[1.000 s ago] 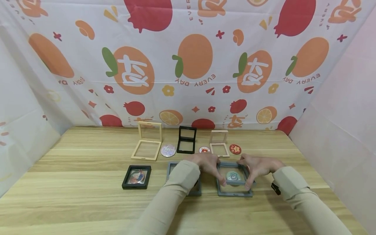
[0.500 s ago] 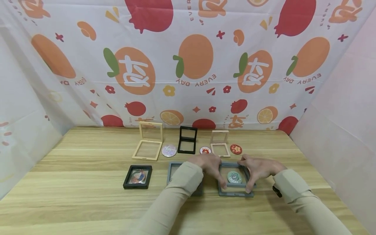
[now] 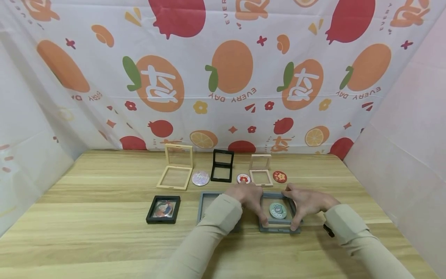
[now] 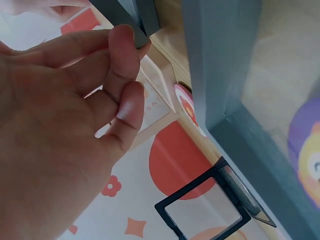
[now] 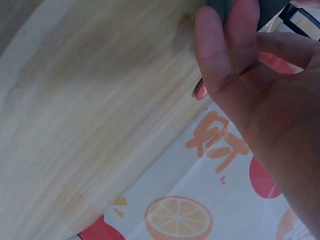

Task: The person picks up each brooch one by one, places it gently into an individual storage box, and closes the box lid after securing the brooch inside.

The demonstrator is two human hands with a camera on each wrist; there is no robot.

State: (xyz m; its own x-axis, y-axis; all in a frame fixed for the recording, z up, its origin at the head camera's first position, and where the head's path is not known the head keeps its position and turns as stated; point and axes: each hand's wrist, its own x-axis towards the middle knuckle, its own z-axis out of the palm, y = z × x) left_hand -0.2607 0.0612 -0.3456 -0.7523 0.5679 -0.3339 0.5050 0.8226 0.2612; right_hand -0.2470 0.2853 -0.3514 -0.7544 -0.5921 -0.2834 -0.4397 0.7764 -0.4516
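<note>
A grey display frame (image 3: 280,230) lies at the right of the table, its lid slightly raised at the front. Through the clear film shows a round green badge (image 3: 278,210). My left hand (image 3: 245,197) grips the lid's left side, the thumb near the front corner. On the opposite side, my right hand (image 3: 310,203) holds the lid with its thumb at the front right corner. In the left wrist view, my curled fingers (image 4: 125,55) meet a grey edge. The right wrist view shows my fingertips (image 5: 240,35) against a grey piece.
Another grey frame (image 3: 203,205), holding a purple badge (image 4: 304,145), lies partly under my left forearm. A shut black frame (image 3: 163,220) with a badge sits farther left. Behind stand open frames, yellow (image 3: 174,188), black (image 3: 221,180) and pale pink (image 3: 261,184), with badges (image 3: 200,178) beside them.
The grey lid's front edge has come down a little toward the base, both hands lowering with it. The green badge shows more fully through the film.
</note>
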